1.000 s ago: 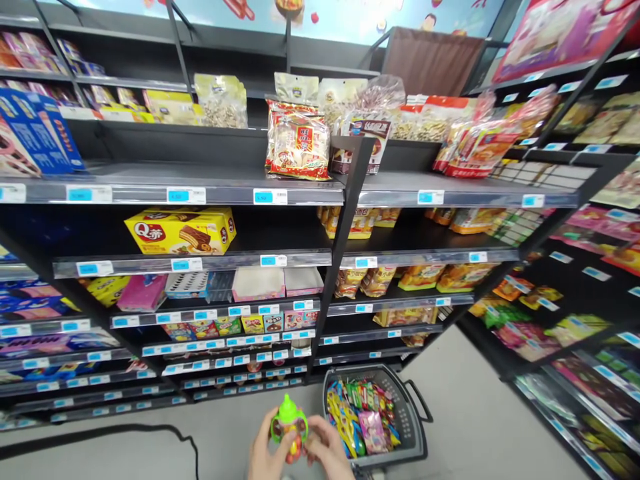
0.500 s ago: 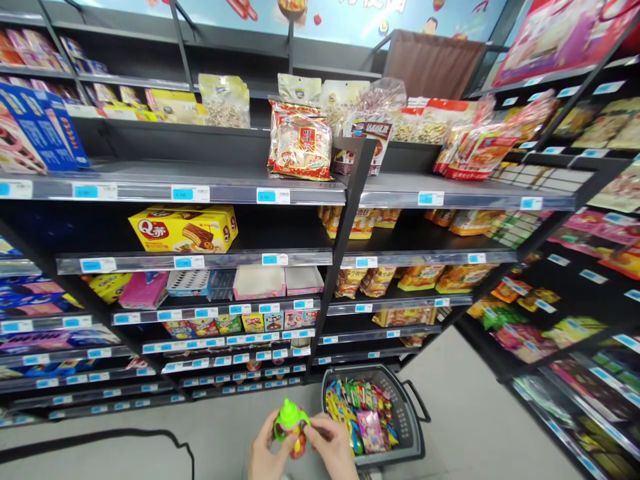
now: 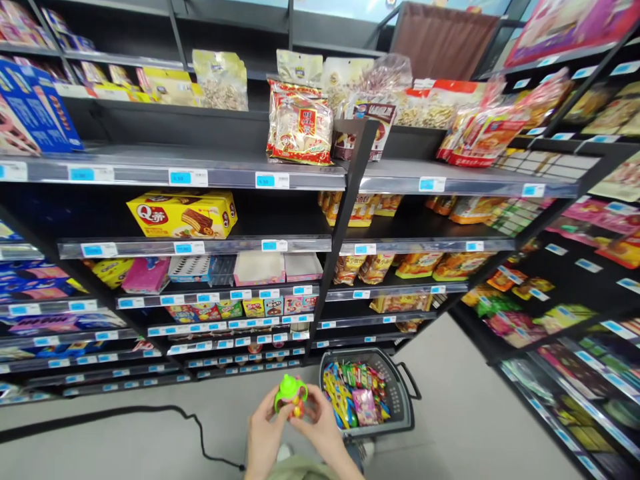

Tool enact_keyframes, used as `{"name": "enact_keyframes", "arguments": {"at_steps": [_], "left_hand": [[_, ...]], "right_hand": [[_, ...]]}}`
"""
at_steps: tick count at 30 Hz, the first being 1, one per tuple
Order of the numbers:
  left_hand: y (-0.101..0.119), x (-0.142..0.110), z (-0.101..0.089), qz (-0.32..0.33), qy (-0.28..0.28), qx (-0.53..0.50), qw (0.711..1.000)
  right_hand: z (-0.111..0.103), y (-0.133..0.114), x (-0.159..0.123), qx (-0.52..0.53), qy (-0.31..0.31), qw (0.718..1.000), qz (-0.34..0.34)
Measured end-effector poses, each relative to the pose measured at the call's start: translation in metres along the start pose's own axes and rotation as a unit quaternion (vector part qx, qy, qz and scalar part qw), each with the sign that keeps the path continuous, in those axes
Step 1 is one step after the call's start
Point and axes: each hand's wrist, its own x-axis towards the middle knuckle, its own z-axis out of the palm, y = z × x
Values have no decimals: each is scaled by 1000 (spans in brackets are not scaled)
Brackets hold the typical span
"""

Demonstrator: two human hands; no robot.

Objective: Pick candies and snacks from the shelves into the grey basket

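Note:
I hold a small green toy-shaped candy container (image 3: 291, 393) with both hands, low in the middle of the view. My left hand (image 3: 263, 437) grips it from the left side. My right hand (image 3: 320, 430) pinches its lower part from the right, fingers curled. Colourful sweets show inside the container's red and yellow lower half. Just to the right, on the floor, stands a grey shopping basket (image 3: 403, 393) filled with bright candy packs.
Dark store shelves with blue price tags stand ahead and to the right. A yellow snack box (image 3: 183, 215) sits on the second shelf; a red-and-clear rice cracker bag (image 3: 300, 130) on the top one. A black cable (image 3: 150, 417) runs across the grey floor.
The view has tipped down a little and my hands have risen further into view, still turning the green container between them. The basket stays in place.

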Motion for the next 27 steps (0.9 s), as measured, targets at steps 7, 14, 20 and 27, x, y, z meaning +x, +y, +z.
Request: {"name": "enact_keyframes", "arguments": {"at_steps": [7, 14, 20, 27], "left_hand": [[9, -6, 11, 150, -46, 105, 982], [20, -8, 10, 239, -86, 163, 953], [17, -2, 5, 219, -126, 147, 956], [10, 2, 0, 196, -125, 142, 962]], "right_hand": [[1, 1, 0, 95, 177, 980, -3], [-8, -27, 6, 360, 218, 906, 31], [-14, -44, 8, 576, 123, 794, 152], [-22, -35, 9, 541, 105, 825, 129]]}}
